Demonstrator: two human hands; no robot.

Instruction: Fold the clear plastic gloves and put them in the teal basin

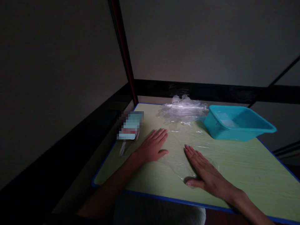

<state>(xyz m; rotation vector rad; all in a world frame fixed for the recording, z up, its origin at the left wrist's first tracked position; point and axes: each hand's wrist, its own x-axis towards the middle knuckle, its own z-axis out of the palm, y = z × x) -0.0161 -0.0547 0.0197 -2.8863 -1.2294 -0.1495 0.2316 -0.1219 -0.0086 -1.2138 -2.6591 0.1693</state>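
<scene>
My left hand (153, 147) lies flat on the table with its fingers stretched forward and thumb apart. To the right, my right hand (203, 172) also rests palm down, fingers together and thumb out. Under and between them a thin, clear plastic piece (175, 156) is spread on the tabletop; its outline is faint, so I cannot tell its full shape. Beyond the hands sits a crumpled pile of clear plastic (185, 107) with rounded, finger-like ends, resembling disposable gloves. Neither hand grips anything.
A turquoise plastic basin (231, 132) stands at the back right, with something whitish inside. At the left edge is a phone-like object (130, 128), blurred, with a pale strap (122, 148). The pale table (253, 175) has a blue rim; walls enclose its back and left.
</scene>
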